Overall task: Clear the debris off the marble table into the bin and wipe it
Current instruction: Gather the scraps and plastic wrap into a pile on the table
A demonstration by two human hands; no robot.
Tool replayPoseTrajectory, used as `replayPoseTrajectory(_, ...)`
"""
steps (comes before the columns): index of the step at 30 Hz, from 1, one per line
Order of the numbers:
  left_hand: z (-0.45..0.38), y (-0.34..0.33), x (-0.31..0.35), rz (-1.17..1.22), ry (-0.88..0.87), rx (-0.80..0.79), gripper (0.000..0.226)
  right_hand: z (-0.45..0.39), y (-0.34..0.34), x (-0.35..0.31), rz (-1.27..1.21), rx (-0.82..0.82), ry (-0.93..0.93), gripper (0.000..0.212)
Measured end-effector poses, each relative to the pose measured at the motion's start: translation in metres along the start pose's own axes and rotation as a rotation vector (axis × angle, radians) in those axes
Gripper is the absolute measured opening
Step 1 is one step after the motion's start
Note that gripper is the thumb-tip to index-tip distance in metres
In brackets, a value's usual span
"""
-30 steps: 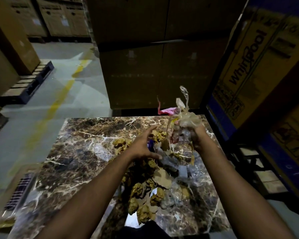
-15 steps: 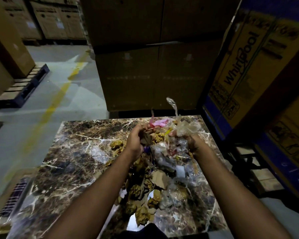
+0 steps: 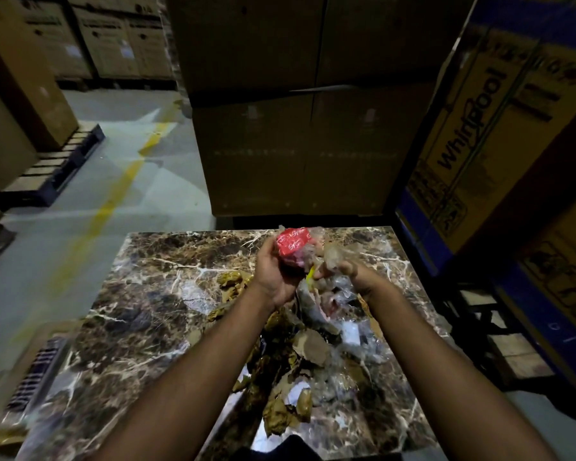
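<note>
Debris heaped near of both grips | left hand clutches red wrapper | right hand bunches clear plastic | bin unseen

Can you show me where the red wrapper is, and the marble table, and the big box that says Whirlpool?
red wrapper (image 3: 291, 242), head view, on its printed red face.
marble table (image 3: 167, 271), head view, on bare veined top.
Whirlpool box (image 3: 473, 124), head view, on the lettering.
</note>
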State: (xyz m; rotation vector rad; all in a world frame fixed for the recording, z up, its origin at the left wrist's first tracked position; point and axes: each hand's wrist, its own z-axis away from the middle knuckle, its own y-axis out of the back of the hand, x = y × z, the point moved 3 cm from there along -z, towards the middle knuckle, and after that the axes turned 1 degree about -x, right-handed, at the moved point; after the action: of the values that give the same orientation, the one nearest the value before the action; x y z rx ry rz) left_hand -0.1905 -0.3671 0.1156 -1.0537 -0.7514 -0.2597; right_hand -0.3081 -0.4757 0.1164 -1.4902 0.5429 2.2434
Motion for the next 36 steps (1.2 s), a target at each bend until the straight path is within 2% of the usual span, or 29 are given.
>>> replayPoseTrajectory(4,0.003,-0.006,0.003,-0.038,-0.122,-0.01,0.044,-0.006,0.0,0.01,-0.137,0.279,-0.084,0.02)
replayPoseTrajectory(7,0.006,-0.013,-0.007,-0.146,-0.155,-0.061,0.05,-0.005,-0.011,0.004,-0.251,0.406,-0.034,0.026)
replayPoseTrajectory(10,0.012,-0.021,-0.021,-0.292,-0.136,0.019,0.041,-0.006,-0.023,-0.001,-0.222,0.517,0.052,0.027)
replayPoseTrajectory(11,0.013,-0.023,-0.025,-0.327,-0.128,0.064,0.037,-0.007,-0.027,0.001,-0.249,0.512,0.061,0.028)
replayPoseTrajectory(13,0.012,-0.024,-0.032,-0.329,-0.148,0.142,0.008,-0.006,-0.039,-0.001,-0.419,0.421,0.106,0.034)
replayPoseTrajectory(14,0.01,-0.021,-0.033,-0.313,-0.18,0.176,0.001,0.001,-0.046,-0.005,-0.534,0.377,0.118,0.036)
replayPoseTrajectory(15,0.01,-0.019,-0.033,-0.292,-0.207,0.209,0.0,0.008,-0.052,-0.008,-0.633,0.335,0.126,0.038)
replayPoseTrajectory(17,0.008,-0.012,-0.032,-0.322,-0.247,0.299,0.023,0.014,-0.056,-0.006,-0.686,0.277,0.143,0.038)
replayPoseTrajectory(18,0.009,-0.012,-0.032,-0.348,-0.26,0.31,0.026,0.015,-0.057,-0.003,-0.691,0.285,0.155,0.043)
replayPoseTrajectory(20,0.015,-0.014,-0.036,-0.373,-0.287,0.305,0.003,0.017,-0.059,0.0,-0.718,0.281,0.179,0.056)
replayPoseTrajectory(21,0.019,-0.017,-0.036,-0.382,-0.3,0.332,0.005,0.016,-0.059,0.001,-0.711,0.298,0.185,0.056)
replayPoseTrajectory(23,0.022,-0.022,-0.039,-0.351,-0.337,0.326,0.003,0.013,-0.058,0.002,-0.636,0.35,0.214,0.037)
replayPoseTrajectory(25,0.023,-0.025,-0.041,-0.237,-0.354,0.291,0.01,0.01,-0.056,0.003,-0.596,0.384,0.265,0.014)
replayPoseTrajectory(27,0.022,-0.027,-0.042,-0.132,-0.348,0.248,0.019,0.007,-0.055,0.004,-0.597,0.369,0.298,0.018)
replayPoseTrajectory(30,0.021,-0.029,-0.046,-0.138,-0.344,0.259,0.031,0.006,-0.052,0.007,-0.525,0.403,0.359,0.016)
replayPoseTrajectory(33,0.022,-0.029,-0.049,-0.133,-0.376,0.301,0.023,0.006,-0.053,0.013,-0.449,0.419,0.396,0.024)
replayPoseTrajectory(36,0.029,-0.027,-0.053,-0.172,-0.411,0.349,0.015,0.006,-0.054,0.023,-0.528,0.365,0.366,0.026)
